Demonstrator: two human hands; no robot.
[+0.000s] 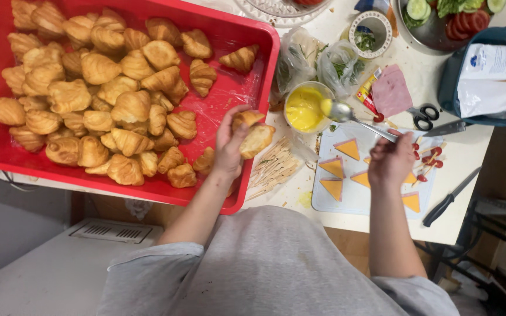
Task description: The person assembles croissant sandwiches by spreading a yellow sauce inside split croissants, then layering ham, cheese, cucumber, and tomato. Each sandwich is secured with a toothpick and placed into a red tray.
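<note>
The left hand point(229, 143) grips a golden, split-open croissant point(252, 133), fingers curled around its two gaping halves, over the right rim of the big red plastic tray point(259, 76) of croissants. The right hand point(390, 159) pinches the handle of a metal spoon point(346, 114), whose bowl, coated in yellow sauce, hovers at the right edge of the small clear cup of yellow sauce point(304, 108).

The loaded spoon could drip onto the white worktop point(469, 152) or onto the cheese triangles on the pale cutting board point(352, 196) just below it. Squeezed too hard, the flaky halves may tear apart. The loose heap of wooden toothpicks point(273, 167) lies directly under the croissant and could be scattered by the left wrist. The black-handled knife point(449, 199) near the right edge looks easy to knock off.
</note>
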